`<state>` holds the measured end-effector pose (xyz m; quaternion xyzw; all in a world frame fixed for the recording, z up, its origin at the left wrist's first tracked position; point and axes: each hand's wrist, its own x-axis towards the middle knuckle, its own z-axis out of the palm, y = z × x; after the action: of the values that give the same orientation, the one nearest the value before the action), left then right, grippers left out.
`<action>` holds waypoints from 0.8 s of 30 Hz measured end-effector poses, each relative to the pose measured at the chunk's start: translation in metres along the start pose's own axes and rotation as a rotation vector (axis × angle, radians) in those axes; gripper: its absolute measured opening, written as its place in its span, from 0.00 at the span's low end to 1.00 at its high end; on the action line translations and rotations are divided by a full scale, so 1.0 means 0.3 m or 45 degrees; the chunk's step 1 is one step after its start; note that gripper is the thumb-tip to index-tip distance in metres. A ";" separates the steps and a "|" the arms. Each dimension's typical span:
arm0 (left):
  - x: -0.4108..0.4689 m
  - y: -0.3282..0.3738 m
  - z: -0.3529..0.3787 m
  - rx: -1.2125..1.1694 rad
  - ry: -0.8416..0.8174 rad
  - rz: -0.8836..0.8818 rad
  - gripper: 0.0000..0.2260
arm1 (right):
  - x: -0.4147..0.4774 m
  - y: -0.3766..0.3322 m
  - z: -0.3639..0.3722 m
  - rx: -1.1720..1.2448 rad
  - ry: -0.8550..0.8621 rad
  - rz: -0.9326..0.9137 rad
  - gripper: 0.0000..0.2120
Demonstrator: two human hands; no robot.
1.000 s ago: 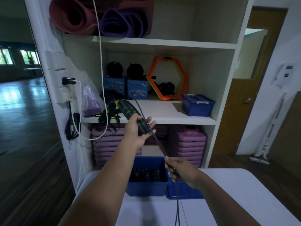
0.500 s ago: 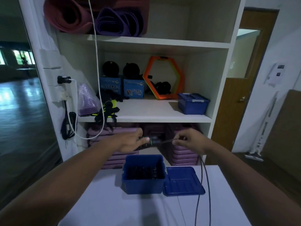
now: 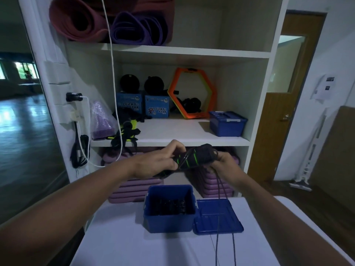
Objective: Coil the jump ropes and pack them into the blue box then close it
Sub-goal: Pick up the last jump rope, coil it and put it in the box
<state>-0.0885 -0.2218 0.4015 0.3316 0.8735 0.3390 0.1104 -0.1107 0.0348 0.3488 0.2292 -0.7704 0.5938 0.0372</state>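
Black jump rope with green-banded handles (image 3: 189, 160): handles bundled together, tilted, in the air above the box. Thin cord (image 3: 216, 244) crosses them, and two strands hang over the lid.
Blue plastic box (image 3: 169, 222): open, upright on white desk (image 3: 134, 246), dark coiled ropes (image 3: 169, 205) inside.
Blue flat lid (image 3: 217, 217): off, just right of the box.

Fitness studio, equipment storage corner. White shelf unit (image 3: 172, 49) holds rolled exercise mats (image 3: 76, 18) on the top shelf, orange hexagonal agility rings (image 3: 191, 93) on the middle one and stacked purple step platforms (image 3: 134, 189) at the bottom. Far left is a large hall with a glossy wooden floor (image 3: 23, 116).
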 end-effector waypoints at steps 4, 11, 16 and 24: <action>0.034 -0.054 -0.012 -0.283 0.074 -0.110 0.21 | -0.027 0.050 0.087 0.115 -0.009 0.125 0.12; 0.133 -0.109 -0.068 -0.132 0.592 -0.220 0.20 | -0.035 0.094 0.158 0.016 -0.208 0.274 0.13; 0.157 -0.155 -0.103 0.518 0.856 -0.243 0.26 | -0.021 0.047 0.146 -0.267 -0.259 0.181 0.12; 0.152 -0.196 -0.074 0.699 0.400 -0.118 0.30 | 0.063 -0.072 0.003 -0.981 -0.113 -0.253 0.11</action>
<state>-0.1620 -0.2357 0.3805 0.2524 0.9528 0.1325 -0.1042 -0.1189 0.0240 0.3742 0.2975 -0.9115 0.2444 0.1444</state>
